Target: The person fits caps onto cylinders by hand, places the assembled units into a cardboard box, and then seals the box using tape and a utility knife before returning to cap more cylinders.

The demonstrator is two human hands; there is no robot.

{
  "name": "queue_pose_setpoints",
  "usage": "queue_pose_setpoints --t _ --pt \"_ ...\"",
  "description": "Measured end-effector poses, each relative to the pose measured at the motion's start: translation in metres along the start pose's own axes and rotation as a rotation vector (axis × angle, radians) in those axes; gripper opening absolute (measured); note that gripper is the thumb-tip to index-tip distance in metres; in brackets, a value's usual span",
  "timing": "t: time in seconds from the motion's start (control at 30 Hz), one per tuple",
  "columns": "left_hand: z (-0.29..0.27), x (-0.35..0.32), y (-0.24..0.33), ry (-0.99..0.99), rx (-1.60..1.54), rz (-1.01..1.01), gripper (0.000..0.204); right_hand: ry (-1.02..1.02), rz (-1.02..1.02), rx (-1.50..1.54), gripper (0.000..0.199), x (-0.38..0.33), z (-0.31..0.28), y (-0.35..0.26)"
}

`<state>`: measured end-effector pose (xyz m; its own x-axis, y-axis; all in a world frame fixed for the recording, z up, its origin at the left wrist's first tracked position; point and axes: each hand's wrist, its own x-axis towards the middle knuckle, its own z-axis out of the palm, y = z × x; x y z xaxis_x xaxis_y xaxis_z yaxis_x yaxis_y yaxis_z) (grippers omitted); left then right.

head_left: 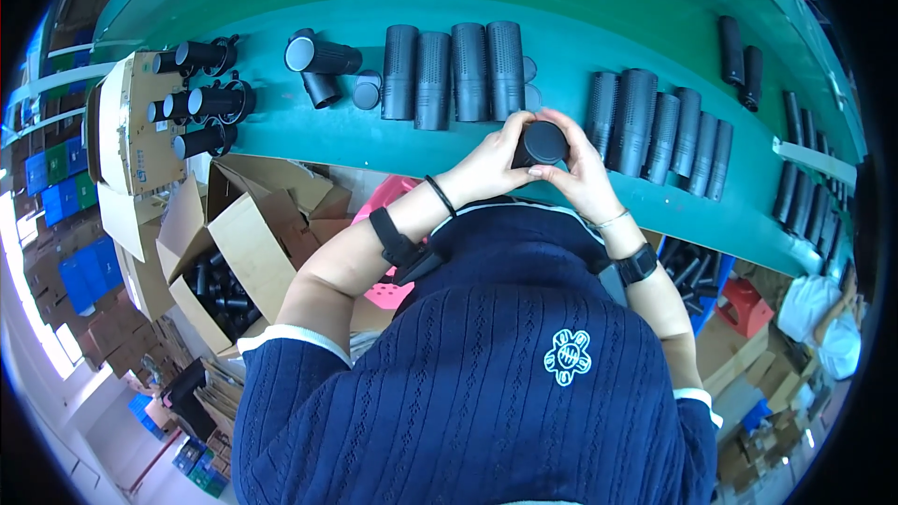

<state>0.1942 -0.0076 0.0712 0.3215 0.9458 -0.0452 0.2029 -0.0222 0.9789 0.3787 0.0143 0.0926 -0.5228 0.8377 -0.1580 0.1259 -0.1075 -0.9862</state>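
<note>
Both of a person's bare hands are wrapped around a black cylinder (544, 142), its round, flat end turned up toward the viewer. The left hand (490, 161) clasps it from the left and the right hand (584, 174) from the right, fingertips nearly meeting at the far side and the right thumb pressed along the near side. The cylinder is at the front edge of a green worktop (552, 9), just in front of the person's chest. Beyond it and to the left, four black textured tubes (414, 79) sit side by side in a row, with small dark discs (368, 91) near them. Farther left are two more black tubes (323, 55), one across the other, and a cluster of black tubes with rings (217, 101) beside a cardboard box (145, 117). To the right of the hands, six black tubes of differing widths (660, 136) form a slanting row. Below the worktop on the left, an open carton (254, 248) holds a heap of black parts (221, 297).
</note>
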Motion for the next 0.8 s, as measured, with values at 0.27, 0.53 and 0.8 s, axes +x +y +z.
queue_pose_setpoints --t 0.27,0.53,0.8 --pt "0.004 -0.001 0.004 0.078 -0.013 -0.001 0.055 0.043 -0.026 -0.12 0.071 0.0 0.006 -0.006" --pt "0.008 -0.009 0.008 0.12 0.051 0.022 0.057 0.009 -0.035 -0.124 0.074 -0.009 0.005 -0.005" --pt "0.002 -0.011 0.009 -0.009 0.099 0.103 0.063 -0.114 0.016 -0.013 0.085 -0.021 -0.01 0.001"
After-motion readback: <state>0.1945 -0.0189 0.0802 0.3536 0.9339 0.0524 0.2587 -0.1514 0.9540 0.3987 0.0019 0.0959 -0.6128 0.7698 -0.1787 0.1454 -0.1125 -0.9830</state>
